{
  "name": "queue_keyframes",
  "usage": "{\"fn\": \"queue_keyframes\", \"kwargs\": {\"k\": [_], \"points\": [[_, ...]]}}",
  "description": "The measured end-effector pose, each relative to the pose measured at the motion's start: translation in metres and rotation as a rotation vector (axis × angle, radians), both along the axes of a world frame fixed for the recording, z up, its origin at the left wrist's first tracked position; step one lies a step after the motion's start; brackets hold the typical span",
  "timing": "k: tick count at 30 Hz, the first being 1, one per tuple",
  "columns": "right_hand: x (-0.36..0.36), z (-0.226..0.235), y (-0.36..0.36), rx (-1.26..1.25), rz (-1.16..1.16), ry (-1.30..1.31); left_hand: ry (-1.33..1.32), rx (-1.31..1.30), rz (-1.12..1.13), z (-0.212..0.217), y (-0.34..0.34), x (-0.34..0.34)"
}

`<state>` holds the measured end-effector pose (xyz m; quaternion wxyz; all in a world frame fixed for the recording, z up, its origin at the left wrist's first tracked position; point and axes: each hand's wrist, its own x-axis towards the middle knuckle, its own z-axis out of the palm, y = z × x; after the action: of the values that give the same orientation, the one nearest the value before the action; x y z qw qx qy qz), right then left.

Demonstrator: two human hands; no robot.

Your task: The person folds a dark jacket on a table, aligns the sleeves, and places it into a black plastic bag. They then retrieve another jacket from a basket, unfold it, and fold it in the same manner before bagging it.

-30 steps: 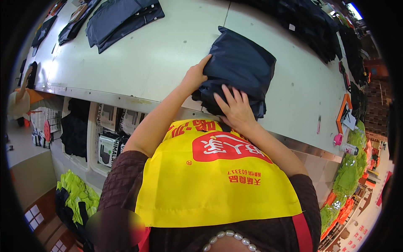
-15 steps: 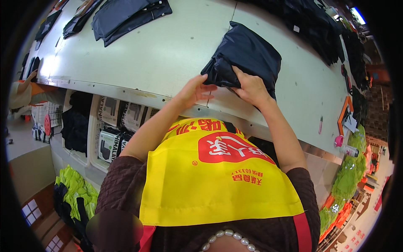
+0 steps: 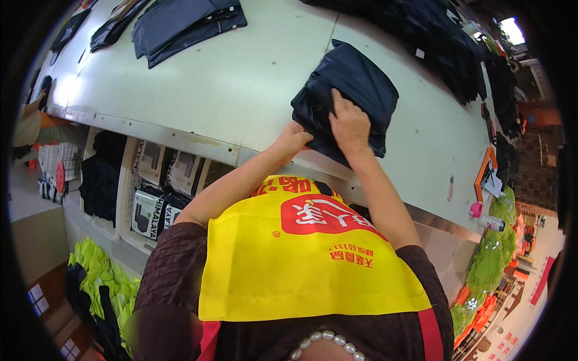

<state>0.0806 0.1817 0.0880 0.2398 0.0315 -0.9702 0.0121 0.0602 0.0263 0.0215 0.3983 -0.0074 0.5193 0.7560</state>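
A folded dark navy garment [image 3: 367,78] of smooth, slightly shiny cloth lies near the front edge of the pale worktable [image 3: 198,78]. At its near left corner my left hand [image 3: 292,141] is closed, pinching the edge of the cloth. My right hand [image 3: 350,125] rests on the near part of the garment, index finger reaching forward onto a fold and the other fingers curled against the cloth. Its thumb is mostly hidden, as is the underside of the bundle.
More folded dark garments [image 3: 186,27] lie at the far left, and a dark heap [image 3: 421,42] at the far right. An orange frame [image 3: 485,174], a pen-like tool [image 3: 450,188] and a pink roll [image 3: 476,209] sit at right. Packaged goods [image 3: 147,210] fill a bin below.
My left hand has gone from spread fingers to a pinch on the garment's edge. My right hand has shifted slightly left, and the near cloth now hangs lower toward me.
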Motion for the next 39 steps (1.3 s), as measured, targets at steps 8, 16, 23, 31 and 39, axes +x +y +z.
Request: {"fn": "queue_keyframes", "kwargs": {"k": [8,16,23,31,39], "points": [[0.040,0.003,-0.014,-0.008,0.066,-0.071,0.281,-0.101,-0.067,0.016,-0.004,0.001],[0.028,-0.003,-0.004,-0.018,0.007,-0.155,0.480,-0.622,-0.482,0.036,-0.011,-0.011],[0.012,0.050,0.022,-0.196,0.104,-0.347,0.252,-0.265,-0.278,-0.007,-0.032,-0.007],[-0.009,0.065,0.022,-0.291,0.079,-0.450,1.738,-0.436,0.073,0.089,-0.008,-0.012],[-0.017,0.074,0.021,-0.326,0.061,-0.480,2.034,-0.355,-0.164,0.064,-0.007,-0.014]]}}
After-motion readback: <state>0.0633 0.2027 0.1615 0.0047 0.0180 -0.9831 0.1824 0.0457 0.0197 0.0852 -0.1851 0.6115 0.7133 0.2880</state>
